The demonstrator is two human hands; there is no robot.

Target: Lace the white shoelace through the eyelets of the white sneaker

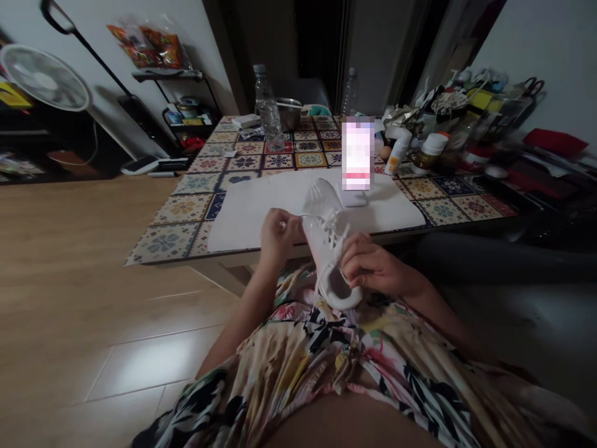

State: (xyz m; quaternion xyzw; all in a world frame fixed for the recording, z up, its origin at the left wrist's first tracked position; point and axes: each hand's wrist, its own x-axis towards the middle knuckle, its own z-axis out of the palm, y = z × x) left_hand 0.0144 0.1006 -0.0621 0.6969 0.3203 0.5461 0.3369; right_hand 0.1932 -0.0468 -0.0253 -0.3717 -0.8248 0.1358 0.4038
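Note:
A white sneaker (326, 239) rests on my lap with its toe pointing away toward the low table. My left hand (276, 235) pinches a white shoelace (305, 216) at the shoe's left side, pulling it taut. My right hand (373, 266) grips the shoe's right side near the heel opening, holding it steady. Loose lace crosses the eyelets in the shoe's middle. I sit in a floral-patterned dress (326, 361).
A low table (186, 211) with patterned tiles stands in front, with a white mat (261, 205) on it. A phone (357, 155) stands propped, and there are water bottles (268, 115), jars and clutter at the right. A fan (44, 78) stands left over wooden floor (69, 280).

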